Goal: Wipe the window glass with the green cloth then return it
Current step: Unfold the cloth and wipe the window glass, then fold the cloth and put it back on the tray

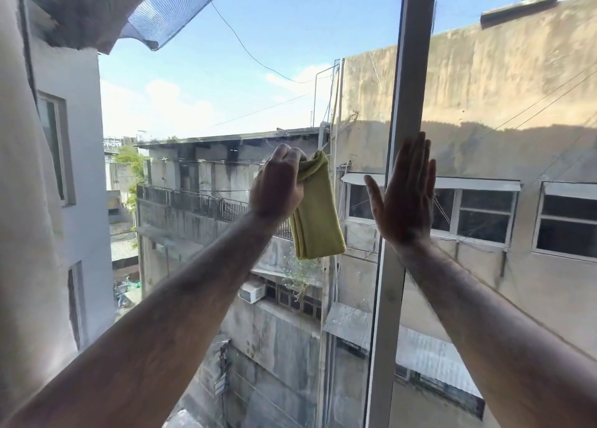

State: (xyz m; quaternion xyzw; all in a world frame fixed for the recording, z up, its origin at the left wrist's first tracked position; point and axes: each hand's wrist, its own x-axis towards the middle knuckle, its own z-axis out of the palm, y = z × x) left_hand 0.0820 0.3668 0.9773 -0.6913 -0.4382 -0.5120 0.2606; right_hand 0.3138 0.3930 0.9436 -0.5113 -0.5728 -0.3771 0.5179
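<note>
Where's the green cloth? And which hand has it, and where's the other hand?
Cloth (pixel 318 220), head view, middle of the hanging folded part.
Left hand (pixel 277 185), head view, back of the fist gripping the cloth's top.
Right hand (pixel 403 198), head view, back of the open hand.

We see no table here: the window glass (pixel 226 111) and its pale upright frame (pixel 410 88) bear everything, our right hand (pixel 403 198) lying flat, fingers spread, across that frame.
</note>
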